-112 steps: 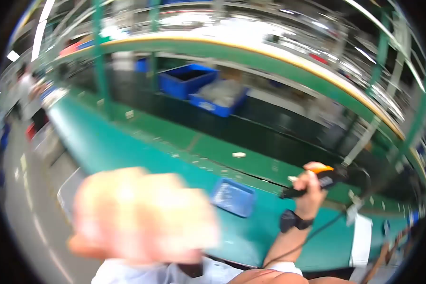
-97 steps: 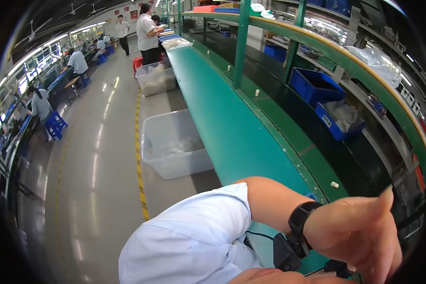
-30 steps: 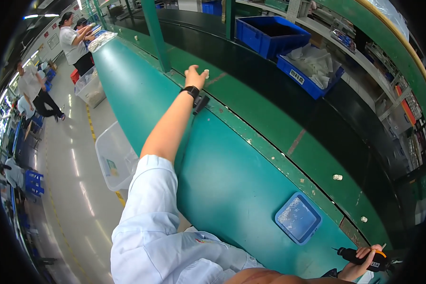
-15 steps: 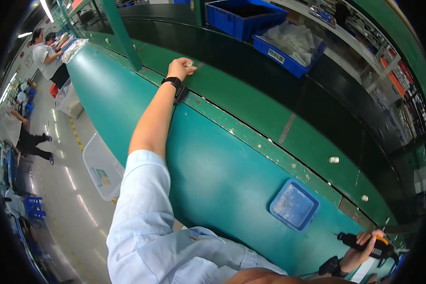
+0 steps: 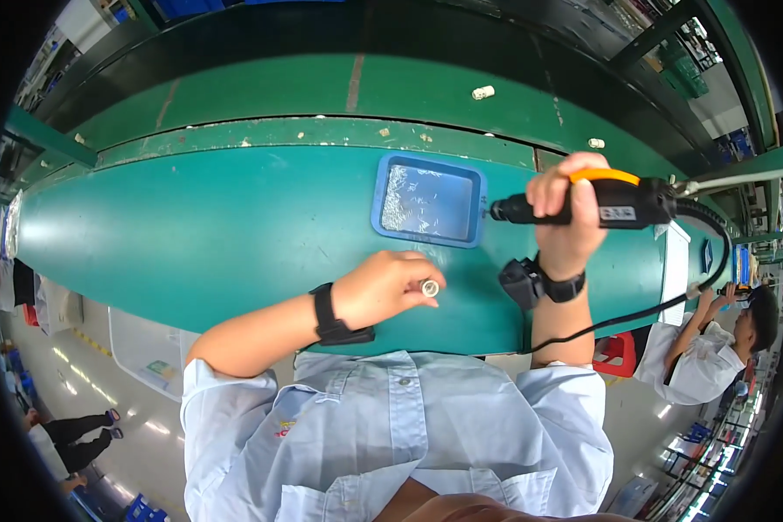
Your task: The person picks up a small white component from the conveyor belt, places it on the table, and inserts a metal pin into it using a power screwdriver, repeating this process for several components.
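left hand (image 5: 378, 289): out over the smooth teal work surface (image 5: 252, 230), thumb and fingers curled in and pinching a small cream hollow cylinder (image 5: 430, 288), plastic by the look of it
cream piece: sits at the right end of that hand, between thumb and fingers, with its round open end facing up at the camera. it's on the near side of the tray, well apart from it
right hand (image 5: 572, 239): wrapped snugly round a black barrel-shaped power screwdriver with an orange strip (image 5: 645, 202), which lies roughly level, nose pointing left
screwdriver nose: right by the right rim of a shallow blue rectangular plastic tray (image 5: 451, 207); can't tell if they touch
tray contents: loads of tiny thin silvery bits (image 5: 397, 202), mostly heaped along the left side
far ledge: two more cream cylinders, one past the tray (image 5: 483, 92) and one further right (image 5: 596, 143), both lying on green
writing: pale printed label (image 5: 618, 214) on the screwdriver body, plus a little red-and-yellow logo (image 5: 285, 427) on the left of the light blue cotton-looking shirt (image 5: 470, 426), lettering too small to make out
wrists: black strap on each (image 5: 326, 315) (image 5: 564, 285)
far right: a co-worker in a white top (image 5: 692, 365), near a red plastic stool (image 5: 616, 355)
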The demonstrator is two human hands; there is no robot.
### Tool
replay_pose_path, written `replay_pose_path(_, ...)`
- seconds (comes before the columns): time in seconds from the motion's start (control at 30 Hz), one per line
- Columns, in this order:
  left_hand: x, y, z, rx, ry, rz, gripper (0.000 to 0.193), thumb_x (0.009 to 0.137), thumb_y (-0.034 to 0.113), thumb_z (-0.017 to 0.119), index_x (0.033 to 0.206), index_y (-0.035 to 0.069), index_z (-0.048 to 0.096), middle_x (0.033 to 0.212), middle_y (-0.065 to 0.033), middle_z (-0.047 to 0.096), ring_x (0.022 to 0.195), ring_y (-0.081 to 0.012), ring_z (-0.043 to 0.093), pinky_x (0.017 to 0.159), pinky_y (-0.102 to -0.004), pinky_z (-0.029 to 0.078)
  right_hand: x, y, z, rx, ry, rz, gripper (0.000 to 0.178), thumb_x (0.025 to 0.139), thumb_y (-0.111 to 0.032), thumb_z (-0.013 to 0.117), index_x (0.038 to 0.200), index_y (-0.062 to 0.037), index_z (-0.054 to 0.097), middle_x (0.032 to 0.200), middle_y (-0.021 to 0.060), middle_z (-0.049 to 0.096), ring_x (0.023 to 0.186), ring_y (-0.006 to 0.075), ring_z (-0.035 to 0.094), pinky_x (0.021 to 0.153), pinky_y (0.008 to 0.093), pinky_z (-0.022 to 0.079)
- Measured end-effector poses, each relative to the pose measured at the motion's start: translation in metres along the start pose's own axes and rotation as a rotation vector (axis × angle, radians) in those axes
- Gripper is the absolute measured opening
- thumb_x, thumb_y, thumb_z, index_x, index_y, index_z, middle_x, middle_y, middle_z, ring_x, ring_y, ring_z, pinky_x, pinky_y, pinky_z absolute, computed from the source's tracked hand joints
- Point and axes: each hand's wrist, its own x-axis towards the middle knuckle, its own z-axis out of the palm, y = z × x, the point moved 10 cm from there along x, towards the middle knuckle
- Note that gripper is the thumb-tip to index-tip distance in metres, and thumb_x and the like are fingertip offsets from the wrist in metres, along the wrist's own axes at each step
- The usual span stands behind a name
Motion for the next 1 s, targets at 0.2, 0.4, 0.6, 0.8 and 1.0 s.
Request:
replay_pose_path(0.2,0.009,-0.026,0.023,0.191,0.038,-0.012,0.026,0.074,0.009,0.073,0.097,0.005,0.062,0.090,-0.0084,0.062,0.075,-0.0232,0.063,0.066,-0.0320,0.052,-0.001,0.037,0.002,0.004,0.087,0.043,0.013,0.091,-0.015,0.049,0.094,-0.0023,0.048,0.059,0.0028,0.044,0.050,0.0131,0.044,0.053,0.0291,0.041)
replay_pose_path(0.4,0.002,-0.013,0.016,0.171,0.070,-0.070,0.032,0.071,0.012,0.076,0.099,0.005,0.063,0.092,-0.0067,0.061,0.069,-0.0173,0.061,0.062,-0.0281,0.051,0.001,0.061,0.010,-0.042,0.093,0.113,0.011,0.091,-0.014,0.049,0.092,-0.0024,0.049,0.059,0.0035,0.045,0.051,0.0133,0.045,0.054,0.0295,0.042)
replay_pose_path(0.6,0.015,0.031,-0.050,0.383,0.360,0.022,0.035,0.066,0.017,0.080,0.097,0.007,0.066,0.091,-0.0046,0.060,0.065,-0.0161,0.056,0.059,-0.0266,0.048,0.001,0.026,0.018,0.054,0.054,0.061,0.015,0.091,-0.018,0.048,0.094,-0.0034,0.047,0.057,0.0026,0.043,0.049,0.0130,0.044,0.052,0.0293,0.041)
replay_pose_path(0.8,0.029,0.027,-0.065,0.475,0.499,0.103,0.025,0.068,0.016,0.077,0.091,0.010,0.069,0.083,-0.0043,0.058,0.082,-0.0246,0.056,0.074,-0.0334,0.047,-0.002,-0.013,0.035,0.129,-0.052,-0.015,0.021,0.091,-0.025,0.048,0.095,-0.0049,0.045,0.057,0.0012,0.042,0.047,0.0122,0.042,0.050,0.0285,0.038)
replay_pose_path(1.0,0.036,0.008,-0.060,0.260,0.418,0.092,0.015,0.070,0.006,0.075,0.084,0.008,0.071,0.081,-0.0017,0.058,0.079,-0.0176,0.055,0.076,-0.0303,0.043,-0.002,-0.020,0.040,0.182,-0.115,-0.003,0.028,0.089,-0.027,0.059,0.094,-0.0035,0.046,0.055,0.0025,0.047,0.047,0.0124,0.046,0.050,0.0293,0.042)
